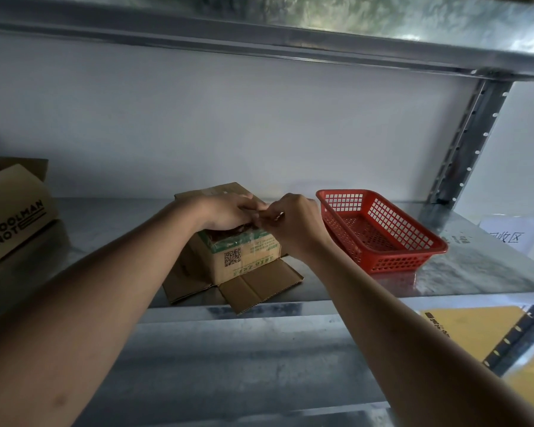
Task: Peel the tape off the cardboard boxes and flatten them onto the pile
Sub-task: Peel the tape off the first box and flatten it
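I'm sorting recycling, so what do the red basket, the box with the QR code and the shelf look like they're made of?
Red basket: looks like glossy moulded plastic, with a uniform grid of holes.
Box: brown corrugated cardboard, fluted edges showing on its open flaps; clear tape shines along the top.
Shelf: probably galvanized steel, with a mottled grey reflective sheen.
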{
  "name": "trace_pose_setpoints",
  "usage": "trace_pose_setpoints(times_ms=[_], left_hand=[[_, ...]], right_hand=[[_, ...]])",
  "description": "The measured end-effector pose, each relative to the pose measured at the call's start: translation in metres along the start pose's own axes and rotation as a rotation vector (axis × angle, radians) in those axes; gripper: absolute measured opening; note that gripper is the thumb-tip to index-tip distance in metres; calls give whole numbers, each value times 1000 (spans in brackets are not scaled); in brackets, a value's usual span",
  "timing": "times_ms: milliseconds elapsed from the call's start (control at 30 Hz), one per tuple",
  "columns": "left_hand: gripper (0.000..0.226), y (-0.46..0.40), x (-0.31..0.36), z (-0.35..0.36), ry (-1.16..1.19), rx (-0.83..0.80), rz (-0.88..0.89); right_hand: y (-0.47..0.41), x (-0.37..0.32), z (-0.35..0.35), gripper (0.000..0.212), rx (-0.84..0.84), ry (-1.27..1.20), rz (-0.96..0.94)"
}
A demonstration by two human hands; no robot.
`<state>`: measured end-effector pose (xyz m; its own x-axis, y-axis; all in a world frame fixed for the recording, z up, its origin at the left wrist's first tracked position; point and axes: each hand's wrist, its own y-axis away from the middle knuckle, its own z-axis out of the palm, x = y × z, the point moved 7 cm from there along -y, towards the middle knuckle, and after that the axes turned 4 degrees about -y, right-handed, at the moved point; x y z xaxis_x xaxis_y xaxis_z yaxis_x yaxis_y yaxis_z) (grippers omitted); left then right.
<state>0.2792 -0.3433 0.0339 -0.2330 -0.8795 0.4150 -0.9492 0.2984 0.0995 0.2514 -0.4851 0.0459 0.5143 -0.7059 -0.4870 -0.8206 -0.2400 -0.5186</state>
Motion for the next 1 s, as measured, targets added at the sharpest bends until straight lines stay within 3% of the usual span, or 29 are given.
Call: trace_pose_setpoints(times_ms=[233,433,633,700,767,867,933,1000], left_hand=[[44,1,-2,-8,-232,34,-48],[49,-3,-13,7,-231,32,-46],[53,-5,-21,6,-241,68,-121],[52,-6,-25,6,-232,63,-133],[51,-7,-26,5,-204,66,-140],[46,-8,-24,0,-117,106,-141],[42,-8,-22,-1,-49,133,-130],[40,-6,-21,-2,-1,156,-126]], right_hand=[[-2,7,5,13,-43,10,144],[0,17,12,7,44,-259,243],[-1,43,31,7,66,-897,541],[4,46,33,20,59,-1067,560],[7,48,29,26,65,-1075,531],[10,48,21,18,87,-966,470],[11,43,18,11,38,-898,419],[10,35,13,17,-28,-776,336]])
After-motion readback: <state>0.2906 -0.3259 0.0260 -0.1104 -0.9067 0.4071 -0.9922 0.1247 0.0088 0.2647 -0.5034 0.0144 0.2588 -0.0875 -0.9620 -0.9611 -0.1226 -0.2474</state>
